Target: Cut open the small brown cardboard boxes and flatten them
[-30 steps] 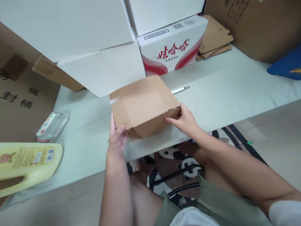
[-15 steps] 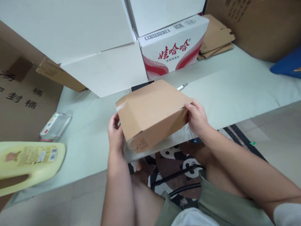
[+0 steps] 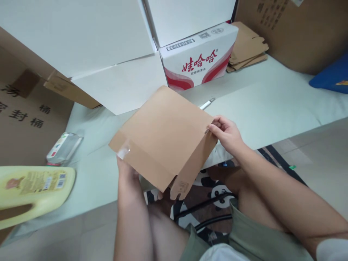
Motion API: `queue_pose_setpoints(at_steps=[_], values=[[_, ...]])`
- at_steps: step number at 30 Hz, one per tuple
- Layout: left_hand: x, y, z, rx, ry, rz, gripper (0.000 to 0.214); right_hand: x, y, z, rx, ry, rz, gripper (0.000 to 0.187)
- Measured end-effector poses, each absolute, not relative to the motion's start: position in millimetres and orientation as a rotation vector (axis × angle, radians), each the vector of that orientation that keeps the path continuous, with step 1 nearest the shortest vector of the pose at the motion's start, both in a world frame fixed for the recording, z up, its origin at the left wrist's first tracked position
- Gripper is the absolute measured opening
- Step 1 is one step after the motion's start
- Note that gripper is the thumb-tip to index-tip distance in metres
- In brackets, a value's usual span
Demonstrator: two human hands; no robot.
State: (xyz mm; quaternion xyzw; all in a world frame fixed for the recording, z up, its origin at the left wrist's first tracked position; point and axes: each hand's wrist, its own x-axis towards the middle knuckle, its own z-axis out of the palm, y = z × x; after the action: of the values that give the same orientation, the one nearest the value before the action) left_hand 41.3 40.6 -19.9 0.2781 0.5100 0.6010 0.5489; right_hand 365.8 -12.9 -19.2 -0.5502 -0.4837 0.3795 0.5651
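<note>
A small brown cardboard box (image 3: 163, 137) is held up above the front edge of the pale green table (image 3: 272, 105), tilted with one corner pointing down. My right hand (image 3: 225, 135) pinches the box's right corner with closed fingers. My left hand (image 3: 125, 168) supports the box from underneath at its taped left end; most of its fingers are hidden behind the cardboard. A strip of clear tape shines on the left end of the box.
A white pen (image 3: 207, 104) lies just behind the box. White cartons (image 3: 108, 54) and a red-and-white printed carton (image 3: 199, 58) stand at the back. Flat brown cardboard (image 3: 248, 47) is stacked at the right. A yellow jug (image 3: 32, 190) and a clear packet (image 3: 63, 148) lie left.
The box was lifted off the table and rotated, its near corner swinging down toward me. My left hand slid beneath it; my right hand kept hold of the right corner.
</note>
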Motion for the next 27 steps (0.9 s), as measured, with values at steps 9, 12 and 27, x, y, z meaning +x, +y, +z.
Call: queue_pose_setpoints(at_steps=[9, 12, 27], values=[[44, 54, -19, 0.463, 0.987, 1.421, 0.023, 361, -7, -24, -1.302, -0.844, 1.062, 0.05], [41, 55, -27, 0.456, 0.916, 1.481, 0.029, 354, -6, -22, -1.294, -0.742, 1.277, 0.046], [54, 36, -20, 0.563, 0.917, 1.518, 0.034, 339, -6, -23, -1.124, -0.652, 1.369, 0.054]])
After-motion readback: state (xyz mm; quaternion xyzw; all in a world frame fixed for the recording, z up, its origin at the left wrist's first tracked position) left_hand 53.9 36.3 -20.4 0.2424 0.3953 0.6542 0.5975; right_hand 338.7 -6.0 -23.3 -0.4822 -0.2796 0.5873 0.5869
